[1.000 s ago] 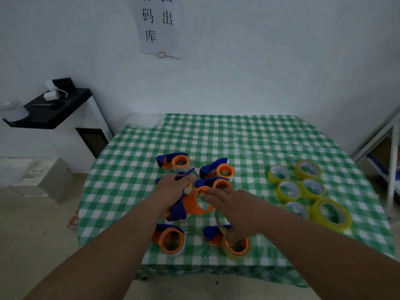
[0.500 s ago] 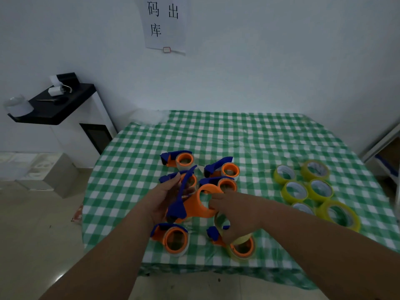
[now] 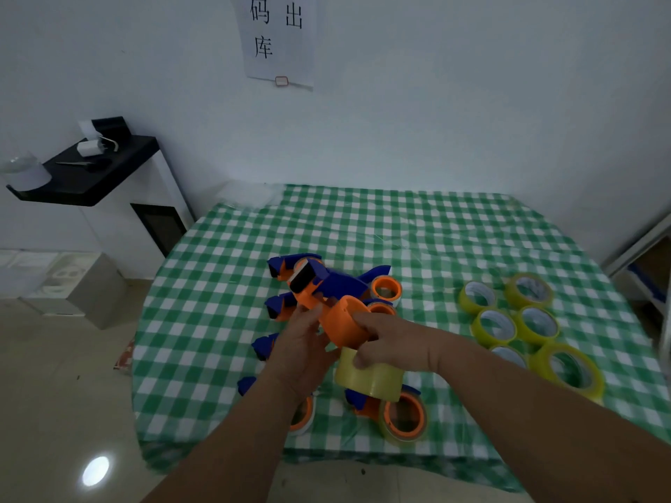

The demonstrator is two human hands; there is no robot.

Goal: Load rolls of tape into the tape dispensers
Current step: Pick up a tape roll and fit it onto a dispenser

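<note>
Right now both hands are raised over the near middle of the table, which wears a green-and-white checked cloth. One orange-and-blue tape dispenser is held up between them: the left hand has its fingers curled around the underside of the dispenser body, and the right hand pinches the orange drum of that dispenser with thumb and forefinger. A yellow tape roll sits under the right hand, gripped by its lower fingers, just below the drum and not on it.

Six more dispensers lie on the cloth beneath and behind the hands, partly covered. One is farthest back, one with an orange hub lies to its right, one lies left of the left hand, and a blue nose shows nearer the left edge. Two lie close to the near edge: one under the left wrist and one already carrying yellow tape on its hub.

Toward the right edge six loose yellow rolls sit in a tight cluster, lying flat: two at the back, two in the middle, and two nearest, the last the largest
</note>
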